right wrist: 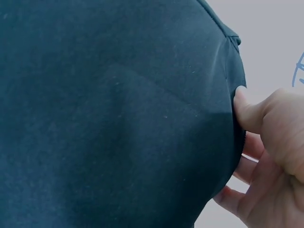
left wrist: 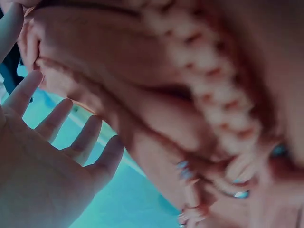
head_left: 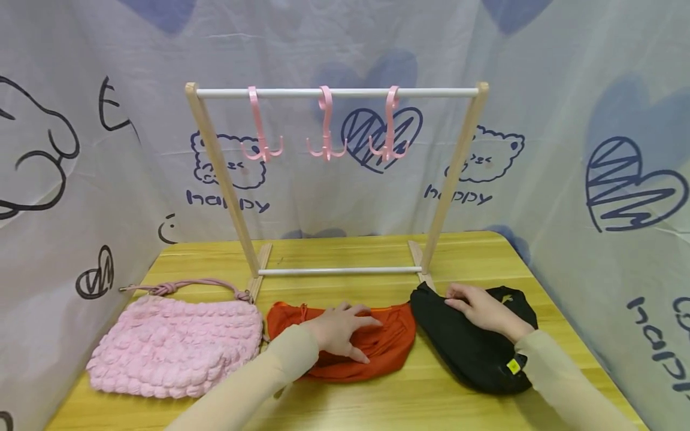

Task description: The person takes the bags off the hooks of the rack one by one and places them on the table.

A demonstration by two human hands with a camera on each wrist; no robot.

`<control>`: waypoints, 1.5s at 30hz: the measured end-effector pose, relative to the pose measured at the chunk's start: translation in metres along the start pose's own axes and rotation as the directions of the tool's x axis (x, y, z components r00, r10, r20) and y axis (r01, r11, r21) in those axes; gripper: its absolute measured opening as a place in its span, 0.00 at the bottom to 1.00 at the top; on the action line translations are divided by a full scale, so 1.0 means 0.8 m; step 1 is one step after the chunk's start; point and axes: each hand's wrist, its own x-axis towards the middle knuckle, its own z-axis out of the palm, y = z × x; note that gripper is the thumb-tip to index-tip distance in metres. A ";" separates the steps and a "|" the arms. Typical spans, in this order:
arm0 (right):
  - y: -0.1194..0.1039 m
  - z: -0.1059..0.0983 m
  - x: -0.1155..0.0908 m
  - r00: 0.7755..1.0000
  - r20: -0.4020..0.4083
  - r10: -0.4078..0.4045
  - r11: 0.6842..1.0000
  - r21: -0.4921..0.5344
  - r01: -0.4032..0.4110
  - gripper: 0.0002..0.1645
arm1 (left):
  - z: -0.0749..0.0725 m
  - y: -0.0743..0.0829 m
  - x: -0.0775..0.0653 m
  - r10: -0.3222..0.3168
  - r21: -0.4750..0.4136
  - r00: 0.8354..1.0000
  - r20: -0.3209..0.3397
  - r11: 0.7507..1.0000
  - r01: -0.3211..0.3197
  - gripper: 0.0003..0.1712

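A red-orange bag (head_left: pixel 390 353) lies in the middle of the table with its zip side toward the rack. My left hand (head_left: pixel 336 330) is over it, fingers spread; the left wrist view also shows these fingers extended beside the bag's folds. At the right lies a black bag (head_left: pixel 458 347) with a small yellow tag (head_left: pixel 513 366). Its upper edge is pinched by my right hand (head_left: pixel 481 307). In the right wrist view the thumb (right wrist: pixel 249 111) presses one face of the black cloth, while the other fingers go behind it.
Left of the red-orange bag lies a puffy pink bag (head_left: pixel 178 347) with a knotted strap (head_left: pixel 210 282). Behind the bags stands a wooden rack (head_left: pixel 221 167) with a white top bar (head_left: pixel 291 93), where three pink hooks (head_left: pixel 326 120) hang. Printed curtains (head_left: pixel 334 36) enclose the wooden table (head_left: pixel 377 407).
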 end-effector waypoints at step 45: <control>0.004 0.025 0.008 0.991 0.135 -0.020 0.999 -0.036 0.025 0.05 | 0.028 -0.044 -0.011 0.034 -0.128 0.998 -0.043 0.991 -0.039 0.47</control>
